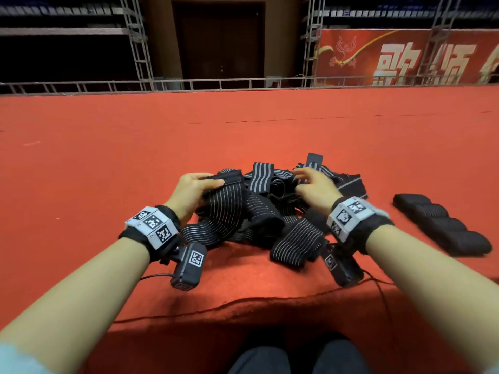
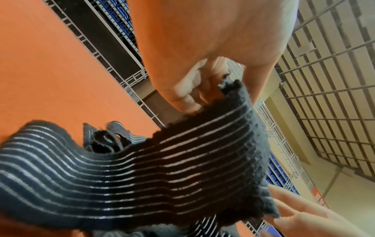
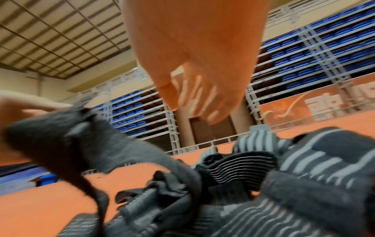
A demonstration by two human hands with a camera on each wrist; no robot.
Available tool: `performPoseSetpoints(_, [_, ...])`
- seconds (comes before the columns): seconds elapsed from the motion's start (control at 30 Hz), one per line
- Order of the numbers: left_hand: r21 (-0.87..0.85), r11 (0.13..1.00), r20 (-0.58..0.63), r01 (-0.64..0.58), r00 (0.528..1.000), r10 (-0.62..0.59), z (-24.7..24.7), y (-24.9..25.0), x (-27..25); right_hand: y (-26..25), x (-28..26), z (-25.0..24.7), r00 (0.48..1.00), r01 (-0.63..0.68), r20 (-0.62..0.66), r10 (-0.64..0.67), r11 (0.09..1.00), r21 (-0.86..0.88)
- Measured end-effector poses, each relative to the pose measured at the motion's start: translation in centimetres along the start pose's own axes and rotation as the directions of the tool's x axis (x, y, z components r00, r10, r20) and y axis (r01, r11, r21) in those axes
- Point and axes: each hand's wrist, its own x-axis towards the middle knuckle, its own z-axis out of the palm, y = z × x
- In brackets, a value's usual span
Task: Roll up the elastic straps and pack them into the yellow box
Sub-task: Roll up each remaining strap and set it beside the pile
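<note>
A tangled pile of black elastic straps (image 1: 272,209) with thin white stripes lies on the red carpet in front of me. My left hand (image 1: 201,184) grips the end of one striped strap (image 1: 224,206), lifted off the left side of the pile; in the left wrist view its fingers (image 2: 188,93) pinch the strap's frayed end (image 2: 182,168). My right hand (image 1: 307,182) hovers over the right side of the pile, and its fingers (image 3: 198,99) are spread, blurred and hold nothing. Several rolled straps (image 1: 442,225) lie in a row at the right. No yellow box is in view.
The red carpet (image 1: 108,157) spreads wide to the left and beyond the pile. Its front edge drops in a step (image 1: 243,302) just before my knees (image 1: 270,357). A metal truss rail (image 1: 216,83) and a red banner (image 1: 405,58) close off the far side.
</note>
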Motion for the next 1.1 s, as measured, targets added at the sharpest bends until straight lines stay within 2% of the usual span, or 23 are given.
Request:
performPoseSetpoints(0.03, [-0.032, 0.999, -0.002, 0.001, 1.000, -0.001, 0.3, 0.2, 0.1, -0.9, -0.6, 1.3, 0.990, 0.095, 0.106, -0.097, 0.995, 0.024])
performPoseSetpoints(0.07, [-0.075, 0.997, -0.011, 0.009, 1.000, -0.010, 0.7, 0.3, 0.3, -1.5, -1.0, 2.6, 0.958, 0.173, 0.239, -0.161, 0.985, -0.029])
performPoseSetpoints(0.1, [-0.122, 0.992, -0.020, 0.023, 0.999, -0.025, 1.0, 0.5, 0.3, -1.9, -1.4, 4.1, 0.927, 0.229, 0.330, -0.178, 0.966, -0.123])
performPoseSetpoints(0.13, [-0.174, 0.984, -0.018, 0.035, 0.999, -0.039, 1.3, 0.6, 0.3, -1.7, -1.5, 5.5, 0.916, 0.268, 0.358, -0.180, 0.939, -0.214])
performPoseSetpoints(0.17, [-0.213, 0.976, -0.007, 0.047, 0.999, -0.050, 1.6, 0.8, 0.2, -1.8, -1.8, 6.6, 0.931, 0.268, 0.321, -0.174, 0.923, -0.275])
performPoseSetpoints(0.2, [-0.238, 0.970, 0.002, 0.059, 0.998, -0.060, 1.8, 0.9, 0.1, -1.6, -1.9, 7.4, 0.959, 0.230, 0.225, -0.172, 0.935, -0.269])
performPoseSetpoints(0.27, [-0.233, 0.971, -0.012, 0.053, 0.998, -0.057, 2.0, 1.3, 0.0, -1.6, -2.4, 7.7, 0.991, 0.135, 0.031, -0.132, 0.975, -0.174])
performPoseSetpoints(0.3, [-0.222, 0.975, -0.039, 0.023, 0.999, -0.033, 1.8, 1.5, -0.1, -1.4, -2.5, 7.6, 0.995, 0.104, 0.010, -0.103, 0.982, -0.158])
performPoseSetpoints(0.4, [-0.276, 0.955, -0.145, -0.105, 0.987, 0.066, 0.8, 2.2, -0.2, 0.3, -2.6, 6.7, 0.992, 0.017, 0.128, 0.015, 0.970, -0.241])
performPoseSetpoints(0.47, [-0.321, 0.939, -0.146, -0.122, 0.986, 0.078, 0.1, 2.4, 0.0, 1.3, -2.7, 6.3, 0.972, -0.031, 0.215, 0.092, 0.962, -0.271])
performPoseSetpoints(0.5, [-0.315, 0.943, -0.123, -0.110, 0.990, 0.074, 0.1, 2.4, 0.0, 1.4, -2.7, 6.2, 0.960, -0.018, 0.271, 0.074, 0.979, -0.204])
performPoseSetpoints(0.57, [-0.282, 0.956, -0.074, -0.085, 0.995, 0.067, 0.4, 2.0, 0.0, 0.0, -3.1, 5.8, 0.944, 0.042, 0.322, -0.074, 0.994, 0.105])
performPoseSetpoints(0.63, [-0.262, 0.963, -0.044, -0.057, 0.998, 0.047, 1.1, 1.5, 0.3, -1.9, -3.0, 5.7, 0.956, 0.044, 0.244, -0.165, 0.899, 0.435])
performPoseSetpoints(0.7, [-0.253, 0.967, -0.031, -0.028, 0.999, 0.020, 1.6, 1.1, 0.3, -3.3, -2.4, 5.6, 0.967, 0.028, 0.178, -0.182, 0.771, 0.636])
performPoseSetpoints(0.77, [-0.236, 0.972, -0.019, -0.006, 1.000, 0.001, 2.0, 0.7, 0.3, -4.3, -2.3, 5.5, 0.978, 0.008, 0.141, -0.152, 0.708, 0.706])
performPoseSetpoints(0.9, [-0.209, 0.978, 0.024, 0.013, 1.000, -0.008, 2.1, 0.5, -0.3, -4.3, -1.9, 5.9, 0.989, 0.036, 0.079, -0.126, 0.719, 0.694])
performPoseSetpoints(0.97, [-0.208, 0.978, 0.002, 0.002, 1.000, -0.001, 1.6, 0.4, -0.4, -3.8, -1.3, 5.9, 0.998, 0.031, 0.019, -0.063, 0.708, 0.706])
performPoseSetpoints(1.03, [-0.173, 0.985, -0.095, -0.007, 0.995, -0.009, 0.6, 0.2, -0.1, -3.1, -0.6, 5.1, 0.996, 0.008, -0.065, 0.061, 0.672, 0.741])
performPoseSetpoints(1.1, [-0.073, 0.997, -0.259, -0.019, 0.966, -0.001, -1.0, -0.3, 0.8, -2.3, 0.2, 3.5, 0.975, 0.010, -0.147, 0.168, 0.624, 0.781])
